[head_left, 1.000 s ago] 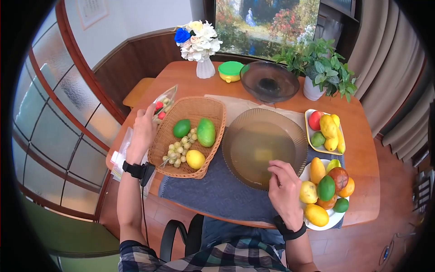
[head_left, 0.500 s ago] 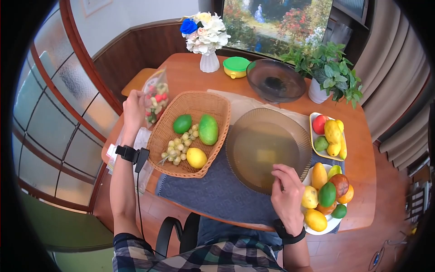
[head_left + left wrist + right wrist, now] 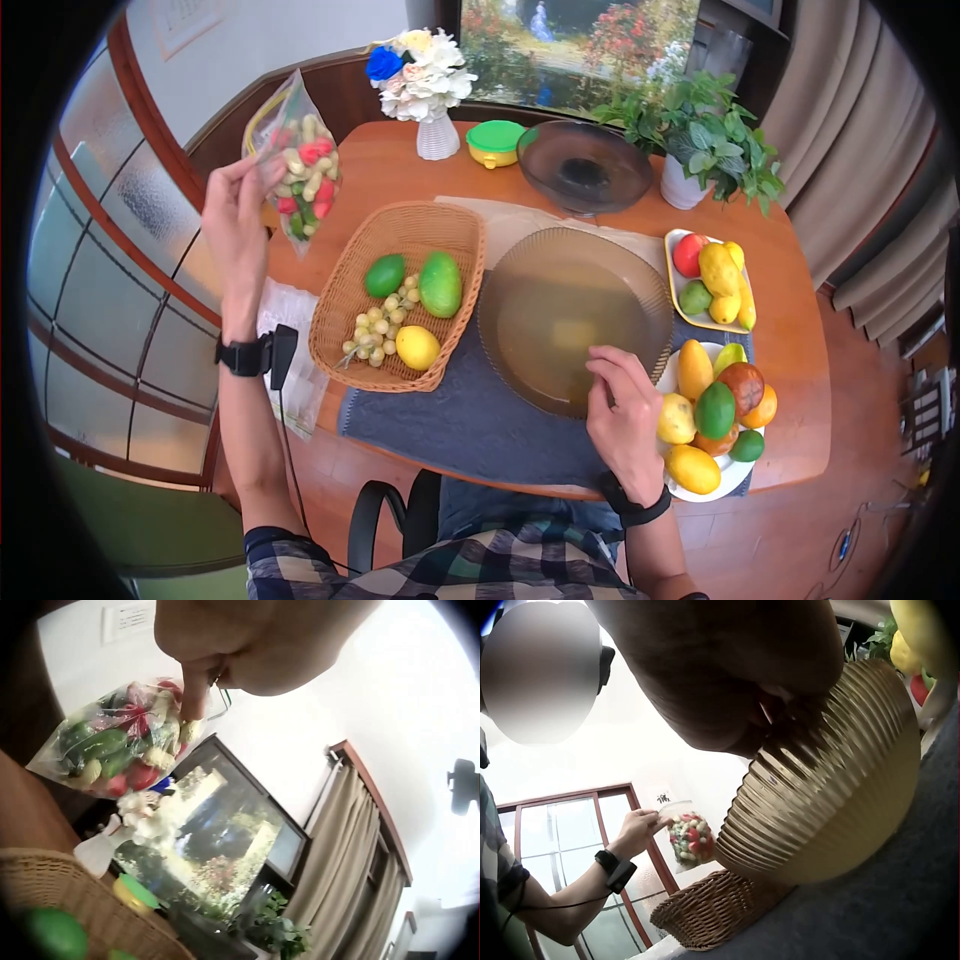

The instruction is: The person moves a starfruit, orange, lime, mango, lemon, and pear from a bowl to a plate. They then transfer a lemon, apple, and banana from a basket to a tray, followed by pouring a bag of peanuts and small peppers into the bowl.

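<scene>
The right hand (image 3: 628, 415) is being held bent at the bowl (image 3: 530, 310); its grip cannot be told. Beside the basket (image 3: 400, 225), the filled bag (image 3: 312, 175) is being pinched in the air by the left hand (image 3: 236, 225), not yet being emptied.

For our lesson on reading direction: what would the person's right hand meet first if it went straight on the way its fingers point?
Probably the large glass bowl: the right hand points forward across it. Whether it touches the glass is unclear.
</scene>
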### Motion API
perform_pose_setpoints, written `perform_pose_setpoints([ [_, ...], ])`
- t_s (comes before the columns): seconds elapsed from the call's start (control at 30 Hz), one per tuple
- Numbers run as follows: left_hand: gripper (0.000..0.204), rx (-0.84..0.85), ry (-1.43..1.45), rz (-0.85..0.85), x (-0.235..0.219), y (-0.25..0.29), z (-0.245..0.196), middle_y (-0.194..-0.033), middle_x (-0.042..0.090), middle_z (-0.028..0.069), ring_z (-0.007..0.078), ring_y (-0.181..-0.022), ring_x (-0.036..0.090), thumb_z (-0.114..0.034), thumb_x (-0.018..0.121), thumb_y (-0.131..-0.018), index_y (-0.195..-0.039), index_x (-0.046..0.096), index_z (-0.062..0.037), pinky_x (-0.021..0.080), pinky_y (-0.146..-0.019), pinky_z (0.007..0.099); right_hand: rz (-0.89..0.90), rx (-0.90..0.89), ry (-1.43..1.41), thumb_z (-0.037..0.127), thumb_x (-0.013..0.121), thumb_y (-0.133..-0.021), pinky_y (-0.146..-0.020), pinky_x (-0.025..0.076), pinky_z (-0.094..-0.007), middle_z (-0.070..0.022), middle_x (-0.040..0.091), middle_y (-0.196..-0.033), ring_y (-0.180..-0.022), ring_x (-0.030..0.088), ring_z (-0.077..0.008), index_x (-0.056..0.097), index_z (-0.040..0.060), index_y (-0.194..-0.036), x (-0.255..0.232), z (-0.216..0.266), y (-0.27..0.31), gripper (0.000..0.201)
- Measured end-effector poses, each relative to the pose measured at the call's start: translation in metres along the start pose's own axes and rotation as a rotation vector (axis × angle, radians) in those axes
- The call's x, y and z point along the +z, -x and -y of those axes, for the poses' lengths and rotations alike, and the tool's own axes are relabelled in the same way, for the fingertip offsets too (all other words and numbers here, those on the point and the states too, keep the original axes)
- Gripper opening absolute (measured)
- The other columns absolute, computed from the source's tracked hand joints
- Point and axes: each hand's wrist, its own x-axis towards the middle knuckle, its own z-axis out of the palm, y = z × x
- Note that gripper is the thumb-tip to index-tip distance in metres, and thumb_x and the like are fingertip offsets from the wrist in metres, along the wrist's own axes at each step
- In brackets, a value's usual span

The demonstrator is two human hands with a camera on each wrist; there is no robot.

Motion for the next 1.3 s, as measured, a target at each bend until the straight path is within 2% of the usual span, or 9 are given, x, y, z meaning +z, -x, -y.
perform_pose_setpoints([
  [0.2, 0.02, -0.051, 0.287, 0.127, 0.013, 0.022, -0.098, -0.128, 0.071, 0.0208, 0.0317, -0.124, 0.073, -0.008, 0.053, -0.115, -0.127, 0.058, 0.007, 0.058, -0.109, 0.0347, -0.06, 0.032, -0.077, -0.015, 0.068, -0.089, -0.096, 0.061, -0.0404, -0.0176, 0.074, -0.124, -0.114, 0.075, -0.0355, 0.074, -0.005, -0.112, -0.012, 0.007, 0.0, 0.026],
  [0.37, 0.018, -0.075, 0.7, 0.26, 0.054, 0.064, -0.156, -0.124, 0.074, 0.0233, 0.0332, -0.117, 0.077, -0.006, 0.058, -0.113, -0.124, 0.059, 0.008, 0.06, -0.105, 0.0369, 0.057, 0.481, -1.211, 0.012, 0.066, -0.109, -0.122, 0.048, -0.0463, -0.027, 0.047, -0.16, -0.145, 0.055, -0.0342, 0.036, -0.0053, -0.161, -0.019, 0.023, -0.001, 0.063],
  [0.5, 0.018, -0.087, 0.915, 0.308, 0.082, 0.094, -0.196, -0.125, 0.072, 0.0237, 0.0352, -0.116, 0.076, -0.006, 0.06, -0.112, -0.123, 0.058, 0.0079, 0.062, -0.106, 0.0421, 0.096, 0.67, -1.661, 0.037, 0.058, -0.114, -0.128, 0.038, -0.0528, -0.0322, 0.032, -0.167, -0.153, 0.045, -0.0426, 0.021, -0.0015, -0.166, -0.029, 0.032, -0.008, 0.075],
  [0.67, 0.018, -0.194, 1.063, 0.348, 0.102, 0.121, -0.219, -0.126, 0.071, 0.0227, 0.0351, -0.115, 0.076, -0.006, 0.06, -0.112, -0.123, 0.058, 0.0078, 0.064, -0.105, 0.0431, 0.155, 0.472, -1.73, 0.057, 0.038, -0.116, -0.129, 0.035, -0.0563, -0.0112, 0.043, -0.17, -0.155, 0.045, -0.0309, 0.031, 0.013, -0.169, -0.045, 0.039, -0.02, 0.069],
  [0.9, 0.016, -0.295, 1.002, 0.494, 0.108, 0.142, -0.196, -0.115, 0.074, 0.0197, 0.026, -0.103, 0.077, -0.003, 0.059, -0.11, -0.123, 0.059, 0.0061, 0.065, -0.09, 0.0394, -0.092, 0.408, -1.614, 0.056, 0.04, -0.116, -0.126, 0.041, -0.0535, -0.0138, 0.043, -0.171, -0.157, 0.044, -0.0327, 0.029, 0.0105, -0.171, -0.054, 0.033, -0.029, 0.072],
  [1.07, 0.023, -0.304, 0.707, 0.633, 0.115, 0.148, -0.179, -0.112, 0.075, 0.0147, 0.019, -0.098, 0.073, -0.005, 0.066, -0.105, -0.125, 0.061, 0.0052, 0.059, -0.087, 0.0337, -0.284, 0.456, -1.488, 0.026, 0.073, -0.102, -0.121, 0.046, -0.0437, -0.0092, 0.055, -0.153, -0.142, 0.056, -0.0242, 0.037, 0.0108, -0.161, -0.061, 0.014, -0.039, 0.071],
  [1.17, 0.028, -0.336, 0.617, 0.714, 0.129, 0.144, -0.166, -0.118, 0.076, 0.0084, 0.0158, -0.105, 0.072, -0.005, 0.073, -0.099, -0.125, 0.067, 0.0045, 0.055, -0.096, 0.029, -0.275, 0.476, -1.374, 0.026, 0.075, -0.1, -0.122, 0.045, -0.0434, -0.0094, 0.056, -0.152, -0.143, 0.056, -0.0239, 0.039, 0.0103, -0.16, -0.07, 0.005, -0.045, 0.072],
  [1.23, 0.031, 0.15, 0.249, 0.595, 0.146, 0.143, -0.147, -0.118, 0.074, 0.0064, 0.0139, -0.103, 0.07, -0.003, 0.075, -0.095, -0.125, 0.068, 0.0035, 0.055, -0.095, 0.0293, -0.282, 0.508, -1.339, 0.024, 0.077, -0.098, -0.119, 0.048, -0.0425, -0.0099, 0.058, -0.149, -0.139, 0.059, -0.0239, 0.042, 0.0098, -0.158, -0.075, 0.001, -0.047, 0.071],
  [1.3, 0.034, 0.217, 0.151, 0.532, 0.159, 0.146, -0.145, -0.117, 0.073, 0.0059, 0.0137, -0.104, 0.07, -0.002, 0.075, -0.094, -0.127, 0.067, 0.0033, 0.055, -0.094, 0.0292, -0.248, 0.519, -1.251, 0.023, 0.078, -0.097, -0.114, 0.052, -0.0413, -0.0103, 0.062, -0.143, -0.133, 0.063, -0.023, 0.044, 0.0088, -0.156, -0.081, -0.001, -0.048, 0.069],
])
